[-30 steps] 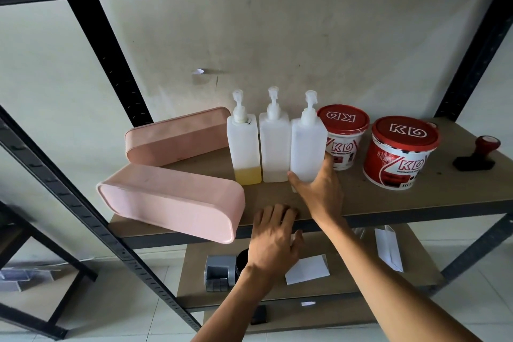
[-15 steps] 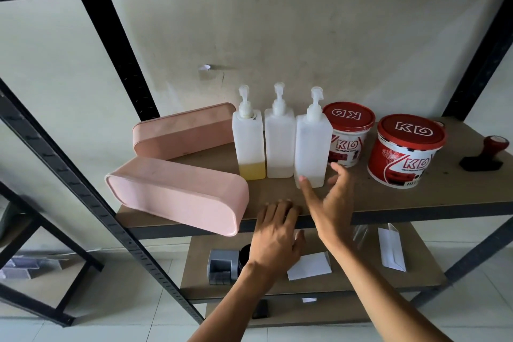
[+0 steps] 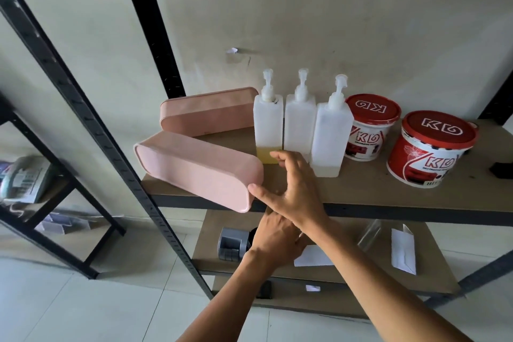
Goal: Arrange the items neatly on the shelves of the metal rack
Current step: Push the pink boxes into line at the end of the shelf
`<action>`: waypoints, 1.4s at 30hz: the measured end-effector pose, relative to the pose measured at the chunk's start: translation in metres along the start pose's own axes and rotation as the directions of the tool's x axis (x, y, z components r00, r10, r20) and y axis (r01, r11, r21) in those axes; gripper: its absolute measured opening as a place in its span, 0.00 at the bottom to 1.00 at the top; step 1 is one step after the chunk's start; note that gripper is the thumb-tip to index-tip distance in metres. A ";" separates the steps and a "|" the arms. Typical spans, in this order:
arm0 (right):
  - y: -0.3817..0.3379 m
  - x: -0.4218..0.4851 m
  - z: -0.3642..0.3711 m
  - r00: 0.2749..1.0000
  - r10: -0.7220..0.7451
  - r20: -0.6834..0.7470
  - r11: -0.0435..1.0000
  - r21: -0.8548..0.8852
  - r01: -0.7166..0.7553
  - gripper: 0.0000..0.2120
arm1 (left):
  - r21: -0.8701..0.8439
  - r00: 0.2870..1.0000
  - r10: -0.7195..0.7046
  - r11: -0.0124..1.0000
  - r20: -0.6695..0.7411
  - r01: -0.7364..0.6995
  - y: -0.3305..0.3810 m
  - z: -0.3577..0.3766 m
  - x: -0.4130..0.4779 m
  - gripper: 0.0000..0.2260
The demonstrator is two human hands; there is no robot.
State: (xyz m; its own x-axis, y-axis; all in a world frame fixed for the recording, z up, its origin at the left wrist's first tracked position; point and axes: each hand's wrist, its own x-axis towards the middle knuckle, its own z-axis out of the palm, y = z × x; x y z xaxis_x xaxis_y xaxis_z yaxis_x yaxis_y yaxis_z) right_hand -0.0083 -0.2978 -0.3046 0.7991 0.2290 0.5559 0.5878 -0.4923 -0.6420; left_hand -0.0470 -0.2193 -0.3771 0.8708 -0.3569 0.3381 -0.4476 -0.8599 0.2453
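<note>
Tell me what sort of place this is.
Probably a storeroom or utility space: a black metal rack with board shelves against a plain wall, holding red-lidded tubs and pump bottles, over a tiled floor.

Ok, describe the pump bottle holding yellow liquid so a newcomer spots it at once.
On the metal rack, find the wooden shelf with two red-lidded tubs. Of three white pump bottles in a row there, it is the leftmost bottle, beside the pink boxes. Only it has a yellow layer at the bottom.

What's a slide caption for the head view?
Right hand reaches toward the angled front pink box, beside three pump bottles and two red-lidded tubs; left hand below.
</note>
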 end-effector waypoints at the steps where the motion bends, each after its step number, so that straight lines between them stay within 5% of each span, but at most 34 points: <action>1: -0.003 0.001 0.001 0.999 0.006 0.045 1.000 -0.008 -0.005 0.37 | -0.021 1.000 -0.016 1.000 0.000 0.016 0.000 0.000 0.000 0.23; 8: -0.017 0.014 0.018 0.944 0.112 0.311 0.994 -0.028 -0.109 0.44 | -0.110 0.998 -0.016 0.994 -0.054 0.010 0.005 -0.002 0.001 0.32; 15: -0.013 0.028 0.033 0.906 0.327 0.268 0.873 0.281 -0.399 0.36 | 0.066 0.995 0.101 0.993 -0.008 -0.100 -0.013 0.003 0.001 0.32; 23: -0.015 0.048 0.032 0.741 0.569 0.356 0.615 0.414 -0.671 0.09 | 0.196 0.995 0.074 0.977 0.069 -0.086 -0.015 0.004 0.000 0.30; 27: -0.016 0.055 0.036 0.641 0.651 0.406 0.544 0.339 -0.767 0.13 | 0.174 0.993 0.076 0.981 0.091 -0.091 -0.017 0.005 0.001 0.29; 30: -0.015 0.061 0.035 0.665 0.649 0.370 0.590 0.307 -0.747 0.13 | 0.164 0.990 0.092 0.980 0.103 -0.108 -0.017 0.005 0.001 0.29; 35: -0.013 0.061 0.032 0.831 0.508 0.226 0.844 0.061 -0.532 0.21 | 0.148 0.992 0.087 0.984 0.088 -0.100 -0.018 0.008 0.001 0.29; 42: -0.026 0.054 0.028 0.960 0.276 0.036 0.930 -0.261 -0.257 0.14 | 0.133 0.985 0.116 0.982 0.127 -0.133 -0.024 0.012 0.001 0.29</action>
State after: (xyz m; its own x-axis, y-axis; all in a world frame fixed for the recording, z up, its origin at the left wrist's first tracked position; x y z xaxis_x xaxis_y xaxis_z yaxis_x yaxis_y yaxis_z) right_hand 0.0235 -0.2490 -0.2723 0.9343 0.1147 0.3375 0.3081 -0.7360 -0.6028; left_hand -0.0335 -0.2037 -0.3933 0.8316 -0.4976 0.2466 -0.5283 -0.8457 0.0752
